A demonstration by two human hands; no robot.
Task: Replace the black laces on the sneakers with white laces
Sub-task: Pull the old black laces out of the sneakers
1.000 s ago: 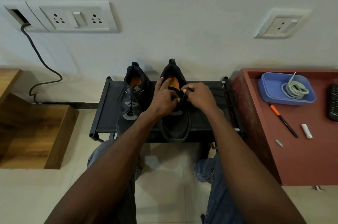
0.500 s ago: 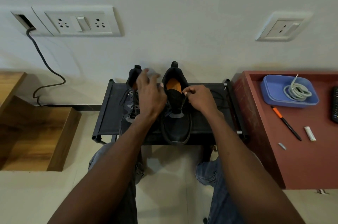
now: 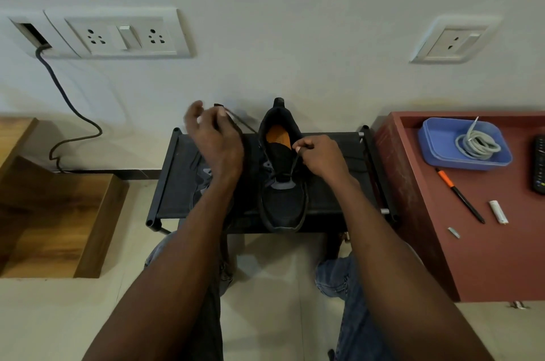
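The black lace (image 3: 290,166) on the right sneaker (image 3: 283,183), soft and limp, is pinched by both the right hand (image 3: 320,158) and left hand (image 3: 213,139), best gripped near its stiff tip.

Black sneaker (image 3: 283,198) upright on rack, toe near, black lace (image 3: 293,164) half-undone; white laces (image 3: 477,145) coiled in tray.

Sneakers (image 3: 281,183) on rack (image 3: 333,201) — tray (image 3: 430,151) right
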